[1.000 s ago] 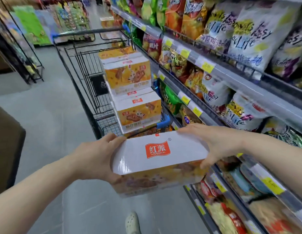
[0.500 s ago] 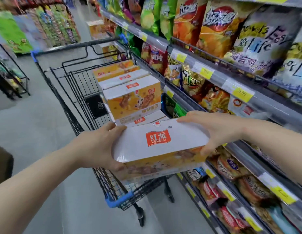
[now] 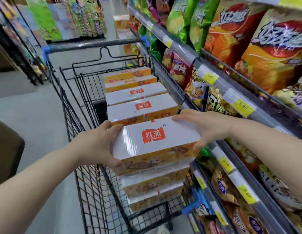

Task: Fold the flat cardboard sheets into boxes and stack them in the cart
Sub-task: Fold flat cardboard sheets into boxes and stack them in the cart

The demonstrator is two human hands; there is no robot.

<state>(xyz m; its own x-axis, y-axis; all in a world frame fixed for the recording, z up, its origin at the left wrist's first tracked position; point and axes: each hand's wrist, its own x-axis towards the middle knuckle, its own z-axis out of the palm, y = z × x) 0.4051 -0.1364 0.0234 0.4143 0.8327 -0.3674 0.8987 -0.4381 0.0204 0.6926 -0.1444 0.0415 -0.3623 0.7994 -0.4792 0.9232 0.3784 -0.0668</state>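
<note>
White-topped box (image 3: 155, 142), gripped at both ends, overhangs cart (image 3: 67, 105) stack's near edge.

Supermarket aisle. Floor (image 3: 33, 105): smooth grey, evenly lit. Right of frame: tiered metal shelving (image 3: 185, 48) stocked with snack bags (image 3: 231, 29), yellow price tags (image 3: 242, 107) along the rails. Upper left: further racks (image 3: 23, 53) of green and multicoloured packets (image 3: 45, 19), blurred. Left edge: a dark brown object (image 3: 6, 149), unidentifiable.
</note>
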